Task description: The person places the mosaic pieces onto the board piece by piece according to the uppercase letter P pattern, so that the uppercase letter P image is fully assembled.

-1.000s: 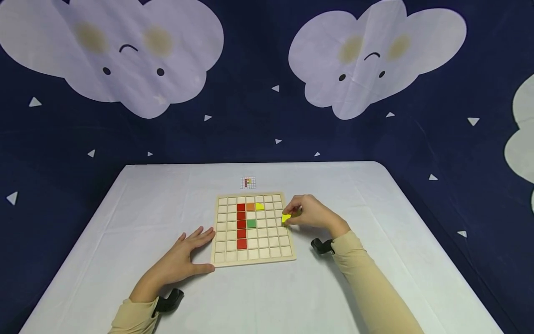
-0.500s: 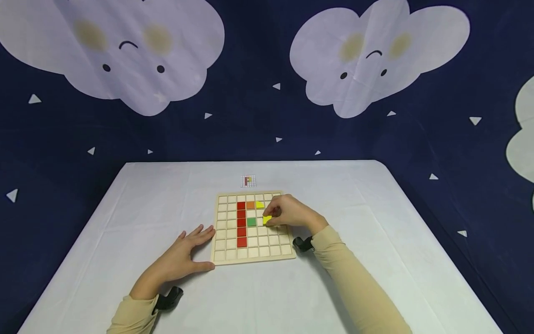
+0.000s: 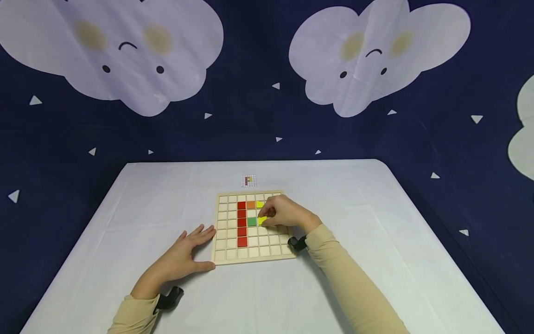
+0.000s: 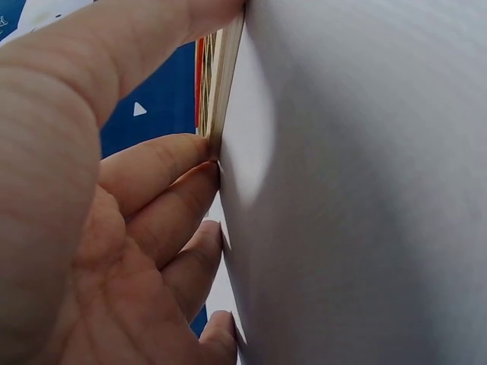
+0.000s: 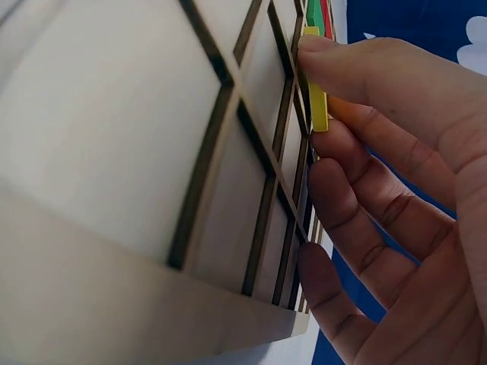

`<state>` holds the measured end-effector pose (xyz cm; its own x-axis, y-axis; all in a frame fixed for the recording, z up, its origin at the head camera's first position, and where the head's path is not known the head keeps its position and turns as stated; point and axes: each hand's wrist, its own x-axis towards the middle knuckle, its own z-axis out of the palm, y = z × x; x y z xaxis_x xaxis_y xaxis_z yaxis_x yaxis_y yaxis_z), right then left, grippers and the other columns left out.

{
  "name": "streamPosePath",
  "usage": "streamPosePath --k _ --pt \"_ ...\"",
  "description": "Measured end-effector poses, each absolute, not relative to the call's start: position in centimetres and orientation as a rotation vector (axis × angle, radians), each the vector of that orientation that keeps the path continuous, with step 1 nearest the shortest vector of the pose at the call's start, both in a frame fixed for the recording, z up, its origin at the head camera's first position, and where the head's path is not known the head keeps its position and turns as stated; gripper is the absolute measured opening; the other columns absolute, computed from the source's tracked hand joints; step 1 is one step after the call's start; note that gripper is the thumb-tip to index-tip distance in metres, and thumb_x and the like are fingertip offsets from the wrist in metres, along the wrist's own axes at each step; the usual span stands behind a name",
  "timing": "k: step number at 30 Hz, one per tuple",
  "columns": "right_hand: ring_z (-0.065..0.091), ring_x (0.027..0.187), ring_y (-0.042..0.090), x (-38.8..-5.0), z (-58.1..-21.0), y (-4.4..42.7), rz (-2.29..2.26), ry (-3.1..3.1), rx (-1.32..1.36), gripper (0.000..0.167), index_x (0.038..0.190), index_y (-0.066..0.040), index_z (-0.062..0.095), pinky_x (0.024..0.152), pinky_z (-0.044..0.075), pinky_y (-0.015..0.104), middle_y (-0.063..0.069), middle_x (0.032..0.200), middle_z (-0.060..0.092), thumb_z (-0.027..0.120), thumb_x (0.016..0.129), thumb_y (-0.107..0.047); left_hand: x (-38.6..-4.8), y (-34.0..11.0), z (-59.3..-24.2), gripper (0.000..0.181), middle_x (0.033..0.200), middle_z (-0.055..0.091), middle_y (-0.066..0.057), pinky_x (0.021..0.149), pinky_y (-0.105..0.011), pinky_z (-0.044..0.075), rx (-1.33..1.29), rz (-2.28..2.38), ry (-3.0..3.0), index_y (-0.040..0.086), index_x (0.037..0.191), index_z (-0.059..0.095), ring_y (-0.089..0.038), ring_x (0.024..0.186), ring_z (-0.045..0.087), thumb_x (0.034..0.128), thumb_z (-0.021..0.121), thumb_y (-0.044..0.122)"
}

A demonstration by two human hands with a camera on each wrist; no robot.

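Note:
A wooden grid board [image 3: 255,261] lies on the white table. In it sit a column of several red tiles [image 3: 242,222], an orange tile [image 3: 251,204], a yellow tile [image 3: 259,204] partly behind the fingers, and a green tile [image 3: 251,221]. My right hand [image 3: 288,214] pinches another yellow tile [image 5: 318,91] between thumb and fingers, just right of the green one. That tile appears tilted up from the grid in the right wrist view. With fingers spread, my left hand [image 3: 179,260] touches the board's left edge; its thumb is at the near left corner.
Behind the board lies a small card [image 3: 248,181] printed with a coloured grid pattern. The white table [image 3: 167,195] ends at a dark blue backdrop [image 3: 250,102] with cloud prints. A black wrist device [image 3: 168,299] is worn on each arm.
My right hand has moved left from the board's right edge, carrying the yellow tile to beside the green one. My left hand has stayed at the board's left edge.

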<state>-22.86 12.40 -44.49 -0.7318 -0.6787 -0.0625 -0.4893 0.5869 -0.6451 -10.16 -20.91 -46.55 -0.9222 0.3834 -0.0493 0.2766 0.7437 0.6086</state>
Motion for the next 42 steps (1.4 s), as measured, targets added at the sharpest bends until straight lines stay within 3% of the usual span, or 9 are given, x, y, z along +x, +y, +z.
streamPosePath --k 23,42 --pt "0.065 0.091 0.005 -22.9 -44.4 12.2 -0.892 2.489 -0.933 0.021 0.110 -0.011 0.082 0.084 0.058 0.021 0.000 0.109 0.077 0.088 0.090 -0.015 -10.0 -21.0 -46.5 0.094 0.167 0.048 -0.015 0.125 -0.080 0.012 0.529 0.918 2.777 0.004 0.157 0.054 -0.049 0.161 0.031 0.0794 0.094 0.038" --pt "0.067 0.098 0.014 -24.3 -43.3 19.4 -0.937 2.651 -0.643 0.028 0.119 -0.012 0.081 0.092 0.057 0.033 0.002 0.108 0.076 0.085 0.091 -0.015 -10.1 -21.0 -46.0 0.094 0.167 0.048 -0.016 0.125 -0.081 0.012 0.541 0.923 2.769 0.004 0.157 0.054 -0.049 0.161 0.031 0.0792 0.095 0.038"
